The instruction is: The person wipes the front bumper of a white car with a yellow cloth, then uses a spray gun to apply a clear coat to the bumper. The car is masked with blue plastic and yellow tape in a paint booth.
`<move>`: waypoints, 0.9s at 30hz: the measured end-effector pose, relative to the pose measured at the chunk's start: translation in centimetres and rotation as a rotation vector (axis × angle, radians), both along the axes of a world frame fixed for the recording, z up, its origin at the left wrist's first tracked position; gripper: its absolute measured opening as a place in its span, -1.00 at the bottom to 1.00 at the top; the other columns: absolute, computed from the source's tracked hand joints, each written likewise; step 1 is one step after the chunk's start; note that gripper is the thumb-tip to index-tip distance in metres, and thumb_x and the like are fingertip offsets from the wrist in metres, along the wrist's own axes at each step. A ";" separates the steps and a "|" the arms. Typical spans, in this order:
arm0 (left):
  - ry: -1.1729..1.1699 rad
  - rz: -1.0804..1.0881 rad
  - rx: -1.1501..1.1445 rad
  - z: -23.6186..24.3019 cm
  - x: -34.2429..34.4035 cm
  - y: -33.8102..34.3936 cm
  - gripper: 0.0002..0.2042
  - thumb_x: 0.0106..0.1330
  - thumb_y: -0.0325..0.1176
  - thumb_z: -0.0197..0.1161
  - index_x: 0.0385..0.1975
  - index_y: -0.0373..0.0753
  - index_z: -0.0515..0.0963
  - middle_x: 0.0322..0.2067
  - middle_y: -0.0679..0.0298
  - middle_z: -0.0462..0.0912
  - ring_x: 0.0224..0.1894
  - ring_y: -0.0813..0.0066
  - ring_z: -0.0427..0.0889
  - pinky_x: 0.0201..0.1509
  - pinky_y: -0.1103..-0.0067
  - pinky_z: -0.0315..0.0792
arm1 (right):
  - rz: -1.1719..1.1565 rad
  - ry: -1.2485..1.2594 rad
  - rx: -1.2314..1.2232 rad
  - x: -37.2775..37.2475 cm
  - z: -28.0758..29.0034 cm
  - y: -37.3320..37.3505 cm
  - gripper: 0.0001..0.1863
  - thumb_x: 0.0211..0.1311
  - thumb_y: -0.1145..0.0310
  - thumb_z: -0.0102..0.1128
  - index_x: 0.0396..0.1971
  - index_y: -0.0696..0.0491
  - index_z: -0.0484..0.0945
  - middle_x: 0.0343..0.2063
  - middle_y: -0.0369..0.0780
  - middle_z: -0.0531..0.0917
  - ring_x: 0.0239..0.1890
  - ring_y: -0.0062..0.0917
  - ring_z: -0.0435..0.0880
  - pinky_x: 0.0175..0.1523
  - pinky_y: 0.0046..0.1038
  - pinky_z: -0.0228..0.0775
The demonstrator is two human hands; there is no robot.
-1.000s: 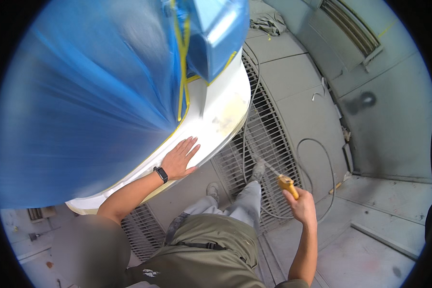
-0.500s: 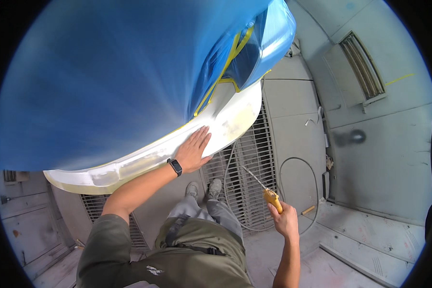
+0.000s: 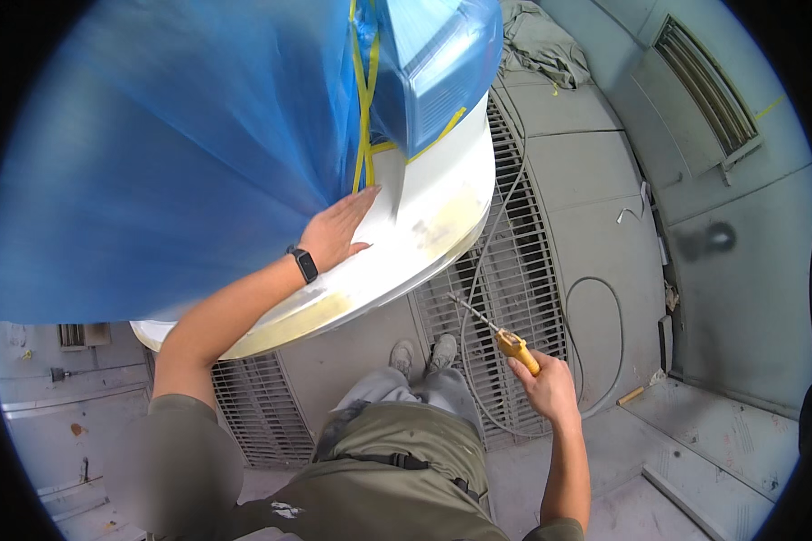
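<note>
A white car bumper [image 3: 451,176] with yellowish sanded patches curves across the middle, below blue masking film [image 3: 171,162]. Flat on it, fingers stretched out, lies my left hand [image 3: 338,230]; its fingertips reach the lower end of the yellow masking tape [image 3: 364,99] along the film's edge. Off to the right and lower, my right hand [image 3: 549,388] is wrapped round the yellow handle of an air blow gun [image 3: 516,350]. The thin metal nozzle points up and left toward the bumper, apart from it.
A grey hose [image 3: 618,334] loops over the floor grate [image 3: 514,261] right of my shoes [image 3: 419,354]. The booth wall with a louvred vent [image 3: 705,86] stands at right. A crumpled grey cloth [image 3: 541,45] lies at the far end; a small yellow stick [image 3: 631,396] is by the wall.
My left hand has slid up and left along the bumper to the tape edge. My view has shifted toward the right side. The blow gun stays in my right hand.
</note>
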State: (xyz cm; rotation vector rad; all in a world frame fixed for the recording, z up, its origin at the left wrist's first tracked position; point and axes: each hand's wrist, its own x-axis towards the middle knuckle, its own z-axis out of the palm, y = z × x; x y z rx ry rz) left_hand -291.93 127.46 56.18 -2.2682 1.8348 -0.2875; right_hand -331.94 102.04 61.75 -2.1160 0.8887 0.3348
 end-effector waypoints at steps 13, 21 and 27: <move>0.051 0.343 -0.556 -5.5 -2.6 -9.9 -0.08 0.49 0.19 0.12 0.57 -0.47 0.08 0.58 -0.19 0.12 0.66 -0.03 0.04 0.72 0.18 -0.08 | -0.034 -0.019 0.003 -2.6 0.3 -3.4 -0.59 0.40 0.03 0.39 -0.17 0.13 0.76 -0.63 -0.08 0.63 -0.56 -0.22 0.61 -0.30 -0.23 0.47; 0.201 0.344 -0.195 -8.8 -4.6 -1.9 -0.15 0.54 0.16 0.05 0.56 -0.44 0.11 0.60 -0.06 0.13 0.66 0.05 0.06 0.72 0.22 -0.05 | -0.029 0.014 0.035 -3.3 -1.3 -3.6 -0.59 0.37 0.03 0.42 -0.26 0.15 0.74 -0.63 -0.04 0.61 -0.54 -0.12 0.60 -0.31 -0.21 0.46; 0.277 0.297 0.126 -7.4 -4.8 7.8 -0.17 0.54 0.10 0.08 0.58 -0.44 0.08 0.62 -0.06 0.08 0.68 0.06 0.00 0.74 0.25 -0.09 | 0.037 -0.003 0.064 -3.0 -2.7 -1.9 -0.59 0.37 -0.01 0.42 -0.23 0.10 0.77 -0.58 0.00 0.66 -0.44 0.01 0.67 -0.25 -0.12 0.49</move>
